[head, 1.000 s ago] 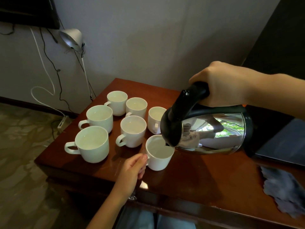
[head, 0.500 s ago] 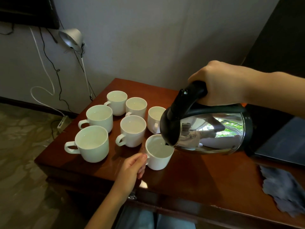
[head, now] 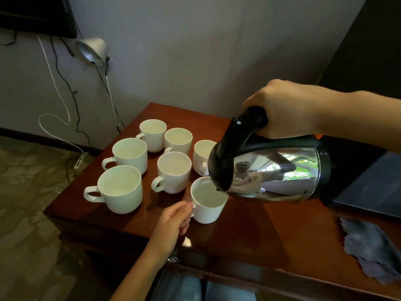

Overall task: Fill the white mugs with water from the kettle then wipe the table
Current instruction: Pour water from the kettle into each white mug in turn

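On a glossy red-brown wooden table [head: 249, 240] set against a pale grey wall [head: 206, 51], seven white mugs stand upright. Floor [head: 26, 203] to the left: patterned, beige. Wall fittings: a silver clamp lamp [head: 92, 49], a white cable [head: 54, 94] and dark cables hanging to a power strip [head: 79, 162] on the floor. A crumpled grey-blue cloth [head: 373, 248] lies at the table's right front edge; a dark flat panel [head: 368, 192] lies behind it.

The kettle [head: 275, 172], mirrored steel with black lid and handle, is held above the table's middle. It is tipped hard over: its long axis runs nearly level, base to the right, lid end to the left, spout angled down into the rim of the nearest mug [head: 208, 205]. A stream of water cannot be made out.

The right hand [head: 288, 109] has its fingers clamped round the kettle's black handle. The left hand [head: 173, 218] has its fingers curled together, pinching the handle of the nearest mug, which points left. Six other white mugs [head: 174, 171] cluster behind and to the left, handles mostly leftward.
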`<state>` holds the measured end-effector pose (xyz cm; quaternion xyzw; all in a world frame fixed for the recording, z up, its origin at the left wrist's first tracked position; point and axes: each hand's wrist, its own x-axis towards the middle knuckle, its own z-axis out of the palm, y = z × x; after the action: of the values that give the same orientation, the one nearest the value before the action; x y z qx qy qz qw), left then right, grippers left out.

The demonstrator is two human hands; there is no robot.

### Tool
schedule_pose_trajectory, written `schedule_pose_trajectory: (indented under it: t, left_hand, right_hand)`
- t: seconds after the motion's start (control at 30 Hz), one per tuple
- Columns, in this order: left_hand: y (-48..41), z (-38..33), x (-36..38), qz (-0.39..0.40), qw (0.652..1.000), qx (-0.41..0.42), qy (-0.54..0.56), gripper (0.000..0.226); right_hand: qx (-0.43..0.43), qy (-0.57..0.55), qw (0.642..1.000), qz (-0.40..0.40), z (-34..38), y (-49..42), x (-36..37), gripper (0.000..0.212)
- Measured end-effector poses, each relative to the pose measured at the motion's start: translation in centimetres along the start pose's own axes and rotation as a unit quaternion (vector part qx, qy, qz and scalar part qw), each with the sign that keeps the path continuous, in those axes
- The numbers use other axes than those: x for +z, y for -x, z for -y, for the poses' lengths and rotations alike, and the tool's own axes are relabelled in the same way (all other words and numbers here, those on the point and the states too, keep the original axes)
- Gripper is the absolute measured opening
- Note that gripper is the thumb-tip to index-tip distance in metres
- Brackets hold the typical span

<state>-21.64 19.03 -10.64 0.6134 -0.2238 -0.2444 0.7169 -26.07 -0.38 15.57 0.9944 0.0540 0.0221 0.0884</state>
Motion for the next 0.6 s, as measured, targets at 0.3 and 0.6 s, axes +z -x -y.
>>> schedule_pose_trajectory:
  t: [0.3, 0.6]
  left_hand:
    - [0.05, -0.03, -0.04, 0.001, 1.0, 0.001, -0.003, 0.037]
    - [0.08, -0.05, 0.05, -0.004, 1.0, 0.0, -0.014, 0.038]
  right_hand:
    - [0.0, 0.005, 1.0, 0.006, 0.36, -0.15, -0.24, 0.013]
    - [0.011, 0.018, 1.0, 0.012, 0.75, -0.24, -0.4, 0.026]
